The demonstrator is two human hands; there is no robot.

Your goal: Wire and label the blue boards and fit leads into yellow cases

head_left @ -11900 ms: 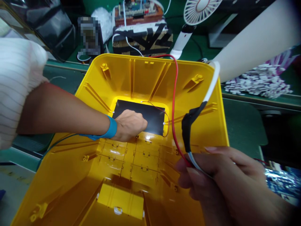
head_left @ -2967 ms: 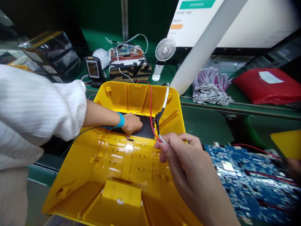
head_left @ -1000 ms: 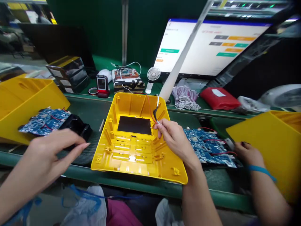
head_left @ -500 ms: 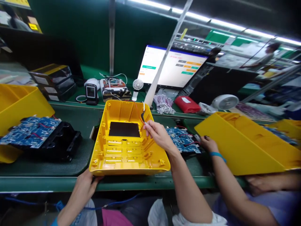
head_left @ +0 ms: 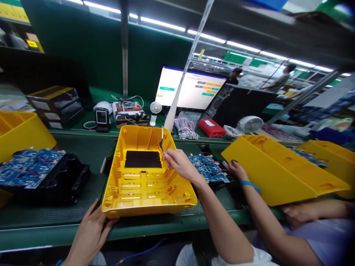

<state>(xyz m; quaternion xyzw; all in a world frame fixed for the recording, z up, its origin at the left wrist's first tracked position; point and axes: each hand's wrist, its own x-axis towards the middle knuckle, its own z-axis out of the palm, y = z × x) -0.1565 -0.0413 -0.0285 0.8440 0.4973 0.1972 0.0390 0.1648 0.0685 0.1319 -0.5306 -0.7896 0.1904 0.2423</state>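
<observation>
A yellow plastic housing [head_left: 149,212] lies open side up in front of me, with a flat black panel [head_left: 142,159] set into its floor. My right hand [head_left: 180,164] reaches over the housing's right wall and pinches a thin cable [head_left: 161,142], dark with a white upper end and red wires, near the far right corner. At the near left corner, my left hand [head_left: 90,231] rests by the bench edge, its fingers apart and thumb against the housing's lower edge. Part of that hand's grip side is hidden by the housing.
Blue circuit boards on a black frame [head_left: 69,177] sit left, and another blue circuit board [head_left: 209,168] right. A co-worker's hand [head_left: 237,170] touches that board beside a tilted yellow housing [head_left: 266,170]. A scanner [head_left: 102,117], small fan [head_left: 155,111] and red packet [head_left: 212,128] stand behind.
The view has shifted, so most things appear lower and further left. My left hand's fingers have spread out from beneath the housing's corner. My right hand still pinches the cable.
</observation>
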